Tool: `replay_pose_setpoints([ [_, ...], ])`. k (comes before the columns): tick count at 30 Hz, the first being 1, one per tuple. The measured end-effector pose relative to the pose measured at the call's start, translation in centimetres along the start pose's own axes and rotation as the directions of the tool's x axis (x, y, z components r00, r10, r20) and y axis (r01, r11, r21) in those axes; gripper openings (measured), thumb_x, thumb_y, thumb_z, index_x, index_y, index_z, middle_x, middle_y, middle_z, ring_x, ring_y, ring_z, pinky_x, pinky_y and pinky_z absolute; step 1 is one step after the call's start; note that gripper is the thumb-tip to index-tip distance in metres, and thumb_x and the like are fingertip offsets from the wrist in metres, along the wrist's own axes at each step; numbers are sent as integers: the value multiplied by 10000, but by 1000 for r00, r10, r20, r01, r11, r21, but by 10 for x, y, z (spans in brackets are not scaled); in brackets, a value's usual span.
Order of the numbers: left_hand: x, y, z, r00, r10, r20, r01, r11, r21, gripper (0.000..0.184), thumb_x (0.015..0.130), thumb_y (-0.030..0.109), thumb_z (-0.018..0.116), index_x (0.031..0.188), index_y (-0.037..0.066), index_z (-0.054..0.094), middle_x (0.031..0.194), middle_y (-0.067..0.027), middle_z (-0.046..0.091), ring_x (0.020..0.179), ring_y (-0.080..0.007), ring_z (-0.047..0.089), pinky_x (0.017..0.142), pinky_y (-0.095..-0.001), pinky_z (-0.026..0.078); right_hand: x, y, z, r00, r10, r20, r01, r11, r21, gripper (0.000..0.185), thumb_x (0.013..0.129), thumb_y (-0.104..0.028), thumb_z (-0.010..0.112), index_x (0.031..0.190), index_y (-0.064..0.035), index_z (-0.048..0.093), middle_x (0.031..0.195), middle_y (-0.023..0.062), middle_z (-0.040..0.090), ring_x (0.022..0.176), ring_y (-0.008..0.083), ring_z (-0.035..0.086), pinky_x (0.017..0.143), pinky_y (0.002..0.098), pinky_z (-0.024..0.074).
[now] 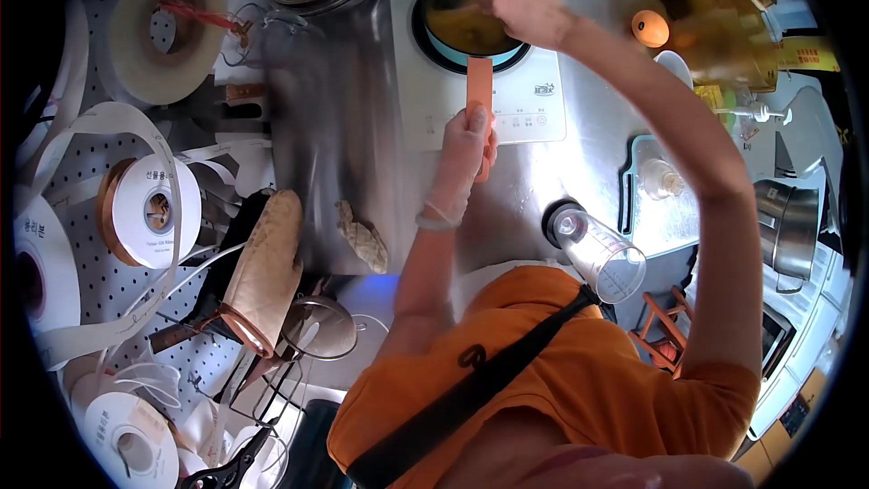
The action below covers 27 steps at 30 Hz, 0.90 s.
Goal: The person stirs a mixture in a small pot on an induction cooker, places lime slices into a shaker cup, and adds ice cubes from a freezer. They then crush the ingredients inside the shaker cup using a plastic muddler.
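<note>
A dark-lined frying pan (460,25) with a pale blue outer wall sits on a white portable cooktop (543,122) at the back of the metal counter. My left hand (467,147), in what looks like a clear thin glove, is wrapped round the pan's orange handle (480,80). Over the pan's right rim, my right hand (527,11) is closed, its fingertips above the pan. What it grips, if anything, is blurred. Yellow-brown contents (475,32) show inside the pan, smeared by motion.
A clear measuring jug (608,254) lies near the counter's front edge. A crumpled cloth (362,237) is left of my forearm. Stacked metal bowls (317,2) stand back left. On the right are an orange round object (650,29) and amber containers (724,27). An oven mitt (267,258) hangs left.
</note>
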<state>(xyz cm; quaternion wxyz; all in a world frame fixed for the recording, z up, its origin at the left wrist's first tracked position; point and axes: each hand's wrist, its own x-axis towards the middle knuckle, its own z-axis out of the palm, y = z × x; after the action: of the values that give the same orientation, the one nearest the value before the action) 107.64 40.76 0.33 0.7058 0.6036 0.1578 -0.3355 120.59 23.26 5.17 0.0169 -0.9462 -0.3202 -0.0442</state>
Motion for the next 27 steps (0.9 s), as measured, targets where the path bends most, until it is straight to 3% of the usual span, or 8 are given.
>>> replay_pose_setpoints([
  [2,1,-5,-1,999,32,31,-33,999,3,329,972,332,379,880,62,541,611,-8,483,482,-85,454,449,-231,343,-8,6,-7,987,-155,-52,155,988,-2,240,687,17,605,914,-50,638,839,91,618,791,302,622,659,391,518],
  [4,-2,0,0,1000,7,13,-7,1000,4,326,974,329,379,880,62,541,612,-7,483,484,-84,455,454,-228,344,-17,16,-23,953,-281,114,287,957,-34,229,702,29,596,910,-54,642,824,86,612,786,289,623,652,380,514],
  [8,0,0,-2,1000,15,19,-15,1000,-4,304,993,269,394,859,27,521,601,-35,478,433,-93,435,404,-229,364,-15,38,-25,990,-32,134,59,979,-197,311,721,30,580,991,-100,664,824,71,614,769,273,628,650,373,514],
  [16,2,-4,-1,999,32,7,-32,999,-21,285,977,269,397,856,39,514,608,-41,478,435,-91,433,416,-223,367,-26,8,-39,971,-137,194,152,986,-65,267,694,35,567,880,-82,718,881,101,662,799,283,649,670,376,532],
  [20,2,-3,-2,1000,1,6,-1,1000,-16,289,978,277,393,853,47,515,608,-34,476,449,-90,446,420,-219,359,-13,25,-35,991,109,78,-103,992,-78,151,743,1,580,859,-47,664,800,120,623,762,318,625,665,395,516],
  [21,2,-3,-2,1000,5,1,-5,1000,-10,289,978,277,393,853,47,515,608,-34,476,449,-90,446,420,-219,359,7,26,-29,919,278,280,-253,960,-122,119,753,-107,602,744,-4,660,787,219,652,758,373,646,656,430,529],
  [25,2,-3,-3,1000,23,19,-23,1000,5,284,974,287,395,854,62,518,614,-29,471,465,-84,441,424,-203,344,49,10,-4,933,330,147,-315,942,-115,115,766,-93,576,759,-20,664,804,184,669,763,326,658,645,401,533],
  [27,2,-1,-3,1000,-1,22,1,1000,16,283,975,289,393,855,65,519,616,-26,472,468,-83,441,426,-198,342,57,-7,-7,1000,17,-2,-17,991,-133,151,723,-18,603,840,-56,690,810,139,646,762,320,633,671,385,523],
])
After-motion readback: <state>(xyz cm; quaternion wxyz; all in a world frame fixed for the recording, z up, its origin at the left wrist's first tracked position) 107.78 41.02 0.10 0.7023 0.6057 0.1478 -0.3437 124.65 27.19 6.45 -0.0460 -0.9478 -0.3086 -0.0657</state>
